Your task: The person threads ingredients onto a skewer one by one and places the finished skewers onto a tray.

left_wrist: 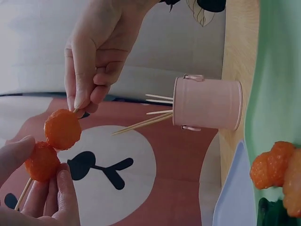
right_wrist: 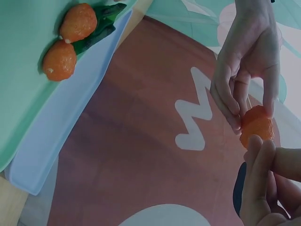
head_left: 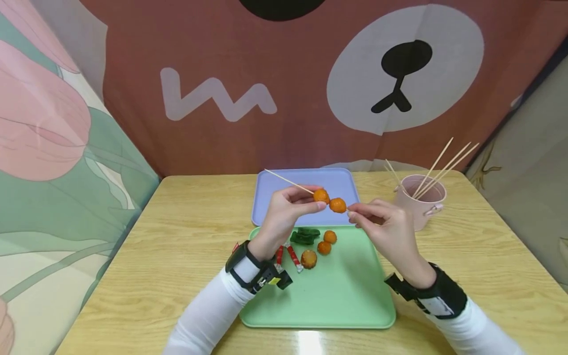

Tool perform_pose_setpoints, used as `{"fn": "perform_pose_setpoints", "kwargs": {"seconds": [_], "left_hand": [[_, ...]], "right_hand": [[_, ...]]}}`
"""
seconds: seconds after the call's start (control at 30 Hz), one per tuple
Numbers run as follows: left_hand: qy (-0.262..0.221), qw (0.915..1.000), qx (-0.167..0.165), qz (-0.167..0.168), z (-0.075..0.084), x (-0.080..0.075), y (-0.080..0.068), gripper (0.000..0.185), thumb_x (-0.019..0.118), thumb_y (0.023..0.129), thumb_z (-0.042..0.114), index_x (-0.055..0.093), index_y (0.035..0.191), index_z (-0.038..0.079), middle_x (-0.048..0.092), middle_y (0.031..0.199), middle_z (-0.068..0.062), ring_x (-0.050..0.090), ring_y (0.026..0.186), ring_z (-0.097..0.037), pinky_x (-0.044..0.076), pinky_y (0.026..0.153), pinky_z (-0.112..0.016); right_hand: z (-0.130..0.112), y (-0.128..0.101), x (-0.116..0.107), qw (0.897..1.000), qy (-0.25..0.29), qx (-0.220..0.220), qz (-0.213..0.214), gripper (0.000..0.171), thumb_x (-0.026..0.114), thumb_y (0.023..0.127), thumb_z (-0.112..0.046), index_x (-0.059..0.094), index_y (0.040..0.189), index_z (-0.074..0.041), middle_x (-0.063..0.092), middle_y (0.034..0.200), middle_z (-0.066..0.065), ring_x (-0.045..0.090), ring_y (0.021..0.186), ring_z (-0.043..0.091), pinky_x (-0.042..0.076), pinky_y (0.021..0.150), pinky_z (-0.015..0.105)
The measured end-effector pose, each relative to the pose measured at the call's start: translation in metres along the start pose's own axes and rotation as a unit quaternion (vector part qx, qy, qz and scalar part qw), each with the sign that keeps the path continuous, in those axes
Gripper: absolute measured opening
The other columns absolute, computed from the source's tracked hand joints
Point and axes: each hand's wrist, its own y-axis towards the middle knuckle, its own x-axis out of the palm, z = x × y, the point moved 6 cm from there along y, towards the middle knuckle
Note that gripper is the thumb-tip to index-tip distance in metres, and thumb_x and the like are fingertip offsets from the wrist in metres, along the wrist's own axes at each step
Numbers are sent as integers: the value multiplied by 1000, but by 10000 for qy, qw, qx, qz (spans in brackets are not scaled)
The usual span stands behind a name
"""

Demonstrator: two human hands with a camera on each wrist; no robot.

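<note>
I see left hand [head_left: 285, 213] pinching left orange ball [head_left: 321, 196] on skewer [head_left: 288, 181], right hand [head_left: 392, 229] pinching skewer's right end; pink bucket [head_left: 419, 209] right.

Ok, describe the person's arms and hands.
The left hand and right hand are ungloved, below white sleeves. Each wrist has a black strap with a pale panel and small black block; the left also shows a yellow patch.

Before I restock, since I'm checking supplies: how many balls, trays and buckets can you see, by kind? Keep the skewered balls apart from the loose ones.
Skewered orange balls: 2
Loose orange balls: 2
Loose golden-brown ball: 1
Green tray: 1
Blue-purple tray: 1
Pink bucket: 1
Total: 8
</note>
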Motion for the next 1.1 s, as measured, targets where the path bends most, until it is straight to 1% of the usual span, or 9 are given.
{"fn": "perform_pose_setpoints", "kwargs": {"seconds": [0.3, 0.63, 0.73, 0.8, 0.87, 0.9, 0.93, 1.03, 1.1], "left_hand": [[62, 10000, -21, 71, -2, 2, -2, 30, 75, 78, 4, 68, 107, 0, 71, 105, -7, 67, 94, -20, 54, 89, -33], [103, 9999, 37, -3, -3, 7, -2, 32, 76, 78, 5, 68, 109, 0, 71, 106, -8, 67, 94, -20, 54, 89, -34], [348, 9993, 88, -135, -1, 8, -1, 34, 76, 79, 8, 67, 111, 3, 70, 108, -9, 67, 97, -20, 54, 89, -33], [811, 9964, 79, -245, -1, 7, 1, 36, 77, 79, 11, 66, 113, 6, 69, 109, -8, 66, 99, -19, 53, 89, -32], [1483, 9881, 45, -407, -2, 6, 3, 38, 78, 78, 15, 66, 114, 9, 68, 110, -5, 65, 100, -17, 53, 90, -30], [1862, 9812, 44, -506, -2, 6, 5, 38, 78, 78, 16, 66, 114, 10, 68, 110, -4, 64, 101, -16, 52, 90, -29], [2284, 9716, 44, -619, -4, 7, 7, 38, 78, 78, 17, 66, 113, 11, 68, 110, -2, 62, 101, -15, 52, 90, -29], [3396, 9346, 81, -1055, -10, 10, 12, 33, 77, 79, 19, 68, 110, 14, 68, 107, 3, 58, 99, -12, 51, 88, -27], [3965, 9087, 95, -1300, -15, 12, 15, 30, 78, 78, 19, 69, 106, 15, 69, 103, 4, 57, 97, -13, 50, 84, -25]], "right_hand": [[2, 0, 0, 9999, 102, 61, -41, 18, 77, 70, 8, 74, 87, 3, 69, 72, 7, 64, 62, -2, 52, 55, 13], [5, -2, -1, 9997, 180, 140, 6, 17, 77, 71, 8, 74, 86, 4, 70, 72, 9, 64, 61, -3, 52, 55, 14], [5, 0, -2, 9996, 199, 121, 139, 18, 75, 69, 13, 73, 85, 6, 69, 71, 11, 64, 61, -1, 52, 56, 13], [7, 0, -4, 9994, 208, 118, 256, 19, 75, 68, 16, 73, 85, 7, 69, 72, 13, 65, 62, -1, 52, 56, 12], [9, 1, -7, 9991, 163, 152, 358, 20, 74, 68, 17, 72, 85, 8, 69, 72, 14, 64, 62, -2, 51, 57, 11], [10, 1, -9, 9989, 158, 195, 394, 20, 74, 68, 16, 72, 85, 8, 69, 73, 15, 64, 62, -3, 51, 57, 11], [12, 2, -11, 9987, 134, 246, 423, 19, 74, 69, 15, 72, 86, 7, 69, 74, 15, 64, 63, -4, 51, 57, 11], [16, 1, -19, 9982, 7, 322, 500, 19, 75, 70, 12, 73, 88, 5, 70, 75, 14, 62, 65, -9, 51, 57, 9], [18, 0, -22, 9980, -51, 334, 529, 19, 76, 70, 11, 74, 88, 5, 70, 76, 14, 62, 65, -10, 50, 57, 9]]}}
